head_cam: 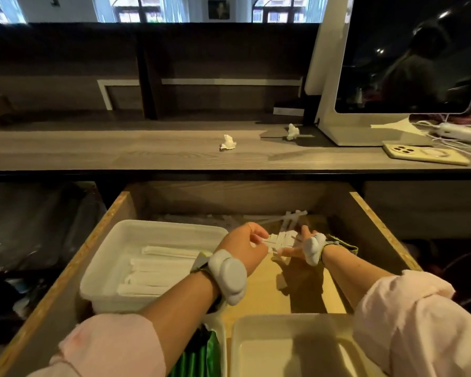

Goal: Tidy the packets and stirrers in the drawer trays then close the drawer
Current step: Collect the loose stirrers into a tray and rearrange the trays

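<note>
Head view: stirrers (282,238), pinched by the left hand (242,247) and rested lengthwise left-to-right on the flat right hand (297,249), are held just right of the stirrer tray (158,227).

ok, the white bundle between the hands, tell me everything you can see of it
The bundle is a loose handful of narrow white paper-looking packets, roughly parallel, with uneven ends. It's held in the air over the bare floor of the drawer, right of the white tray. The left hand pinches its left end. The rest lies across the outstretched fingers of the right hand. Print can't be made out.
</note>
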Tool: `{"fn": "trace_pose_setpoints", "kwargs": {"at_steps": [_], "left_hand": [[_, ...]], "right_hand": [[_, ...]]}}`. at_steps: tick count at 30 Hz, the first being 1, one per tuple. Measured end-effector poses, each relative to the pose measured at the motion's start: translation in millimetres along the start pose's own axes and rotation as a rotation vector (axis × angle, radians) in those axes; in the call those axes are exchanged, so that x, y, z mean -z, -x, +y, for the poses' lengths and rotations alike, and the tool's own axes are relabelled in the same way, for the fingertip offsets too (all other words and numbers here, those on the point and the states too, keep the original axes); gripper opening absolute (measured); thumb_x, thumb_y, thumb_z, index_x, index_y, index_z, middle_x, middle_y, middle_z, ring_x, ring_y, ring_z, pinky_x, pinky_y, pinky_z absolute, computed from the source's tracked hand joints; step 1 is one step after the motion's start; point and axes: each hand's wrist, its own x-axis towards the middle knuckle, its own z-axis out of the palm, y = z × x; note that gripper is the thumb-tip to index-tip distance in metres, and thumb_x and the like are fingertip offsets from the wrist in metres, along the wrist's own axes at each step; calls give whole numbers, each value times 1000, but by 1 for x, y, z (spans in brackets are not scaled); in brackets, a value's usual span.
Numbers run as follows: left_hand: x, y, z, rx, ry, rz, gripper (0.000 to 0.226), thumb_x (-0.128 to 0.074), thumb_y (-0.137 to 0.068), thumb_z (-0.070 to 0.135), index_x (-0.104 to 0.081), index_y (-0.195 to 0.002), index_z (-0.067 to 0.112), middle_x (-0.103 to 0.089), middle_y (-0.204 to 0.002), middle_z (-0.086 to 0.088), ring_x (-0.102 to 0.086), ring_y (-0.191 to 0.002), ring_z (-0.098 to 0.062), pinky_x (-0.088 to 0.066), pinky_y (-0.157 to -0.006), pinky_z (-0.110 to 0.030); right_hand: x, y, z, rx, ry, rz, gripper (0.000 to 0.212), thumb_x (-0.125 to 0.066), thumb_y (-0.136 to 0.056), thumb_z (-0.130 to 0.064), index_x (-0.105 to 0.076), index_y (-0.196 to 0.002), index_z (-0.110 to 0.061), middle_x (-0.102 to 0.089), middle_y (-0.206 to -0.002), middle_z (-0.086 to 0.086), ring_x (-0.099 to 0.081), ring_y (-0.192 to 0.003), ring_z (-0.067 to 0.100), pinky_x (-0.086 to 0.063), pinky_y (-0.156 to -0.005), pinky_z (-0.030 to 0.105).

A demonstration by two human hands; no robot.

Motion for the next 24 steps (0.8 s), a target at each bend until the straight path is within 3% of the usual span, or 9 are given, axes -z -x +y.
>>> {"fn": "trace_pose_setpoints", "kwargs": {"at_steps": [2,4,6,9,12,15,19,21,24], "left_hand": [[2,2,-2,-2,46,38,15,-53,-85,23,-54,-92,36,-58,-88,14,-58,-81,-8,-50,-66,-23],[7,2,-3,16,108,47,15,-52,-87,21,-56,-91,35,-59,-88,11,-60,-82,-11,-53,-69,-27],[13,3,-4,30,189,37,15,-52,-89,18,-56,-89,33,-60,-86,8,-60,-78,-11,-52,-62,-24],[20,3,-4,48,251,35,17,-52,-89,16,-57,-86,32,-61,-85,6,-61,-76,-12,-49,-56,-24],[22,4,-3,78,256,41,16,-51,-90,15,-58,-90,30,-62,-88,4,-61,-80,-14,-48,-57,-23],[23,7,-1,80,251,39,16,-51,-90,15,-59,-92,29,-64,-90,2,-62,-80,-14,-48,-58,-23],[18,10,0,80,232,38,15,-52,-89,15,-59,-90,29,-65,-87,1,-61,-78,-13,-48,-58,-23],[17,10,0,82,236,38,14,-52,-90,15,-60,-91,27,-65,-85,0,-61,-75,-13,-51,-59,-23],[15,10,1,102,287,34,14,-52,-90,12,-61,-95,23,-65,-89,-3,-62,-77,-15,-53,-58,-23]], "right_hand": [[-7,-2,-11,22,-62,-23,109,-67,-71,-61,-12,-150,-10,-14,-155,20,-16,-143,39,-17,-116,49],[-17,0,-28,49,98,9,106,-62,-71,-66,-16,-150,-13,-20,-154,18,-20,-141,39,-21,-114,50],[-26,3,-38,91,201,91,84,-60,-75,-58,-29,-143,-19,-33,-147,12,-31,-136,36,-32,-109,49],[-29,5,-41,209,71,182,47,-56,-86,-37,-45,-129,-25,-49,-134,8,-45,-122,32,-45,-96,45],[-32,10,-41,261,46,210,36,-52,-90,-38,-51,-123,-24,-57,-126,8,-54,-112,29,-47,-89,38],[-32,12,-37,162,42,178,36,-55,-89,-35,-51,-121,-20,-59,-120,10,-60,-105,30,-48,-81,35],[-25,15,-36,65,-14,6,15,-44,-91,-21,-58,-88,-16,-62,-93,11,-63,-87,28,-44,-71,31],[-26,17,-40,73,40,-44,19,-45,-89,-17,-63,-90,-12,-65,-97,16,-65,-94,30,-47,-75,32],[-28,22,-49,83,143,-86,25,-47,-83,-13,-69,-94,-9,-61,-87,11,-59,-79,27,-45,-74,32]]}}
